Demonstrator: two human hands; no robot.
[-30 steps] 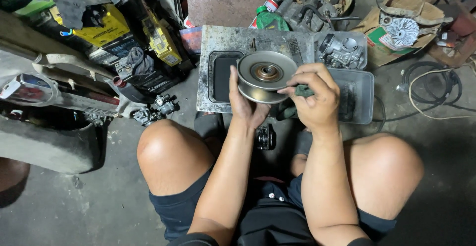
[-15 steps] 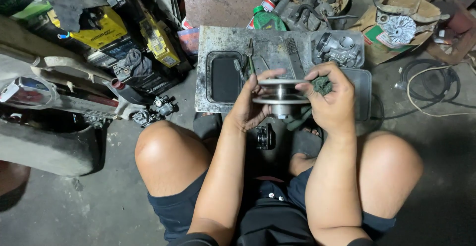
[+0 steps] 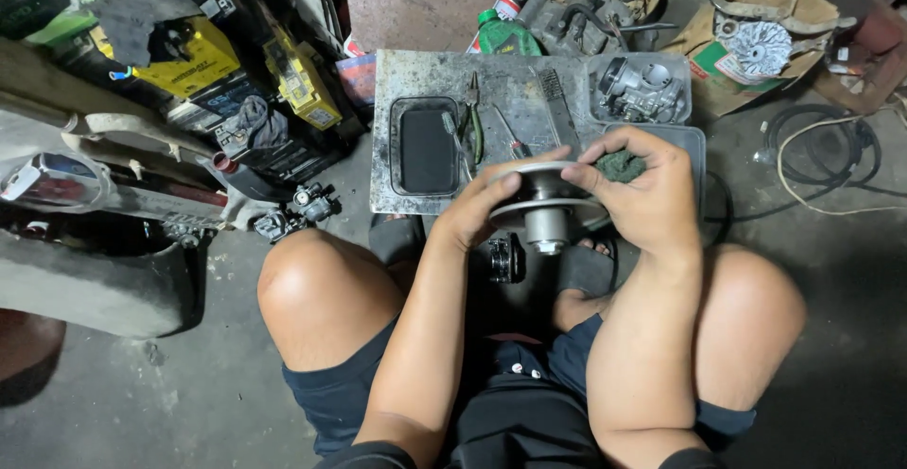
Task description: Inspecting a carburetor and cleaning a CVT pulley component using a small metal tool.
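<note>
Two hands hold a metal pulley with a short hub over the floor, just off the near edge of a grey metal tray (image 3: 416,72): the left hand (image 3: 487,212) grips the pulley (image 3: 546,206) by its rim, and the right hand (image 3: 642,195) steadies the far side while pinching a green scouring pad (image 3: 620,166). Scrubbing the pulley face seems to be the step in hand; turning it would expose more surface. Pliers (image 3: 473,119) and a carburetor (image 3: 635,88) lie on the tray. The pulley's face is hidden, seen edge-on.
</note>
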